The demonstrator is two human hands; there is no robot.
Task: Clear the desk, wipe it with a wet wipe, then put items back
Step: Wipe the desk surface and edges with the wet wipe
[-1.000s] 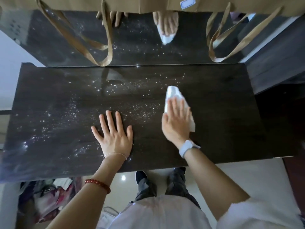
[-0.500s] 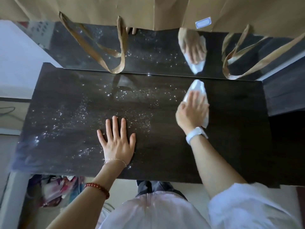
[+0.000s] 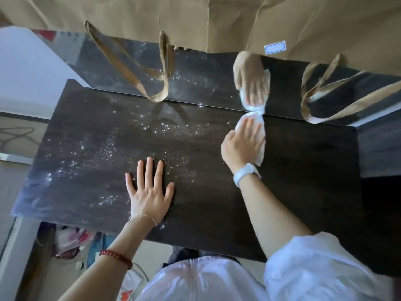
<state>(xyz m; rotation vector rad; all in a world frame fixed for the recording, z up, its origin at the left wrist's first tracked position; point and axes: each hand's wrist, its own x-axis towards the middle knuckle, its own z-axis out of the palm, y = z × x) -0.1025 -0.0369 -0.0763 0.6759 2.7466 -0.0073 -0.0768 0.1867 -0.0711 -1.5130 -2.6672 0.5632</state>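
A dark wood-grain desk fills the view, with glittering droplets or specks across its left and middle. My right hand lies flat on a white wet wipe and presses it against the desk at the far edge, right of centre. The wipe's tip touches the glossy black back panel, which mirrors the hand and wipe. My left hand rests flat on the desk near the front edge, fingers spread, holding nothing.
Brown paper bags hang or lean above the back panel, their ribbon handles dangling down to the desk's far edge at left and right. A dark shelf side stands at the right. Clutter lies on the floor below left.
My right hand has slid the wipe away from me, from mid-desk to the far edge by the back panel. My left hand has stayed flat in place.
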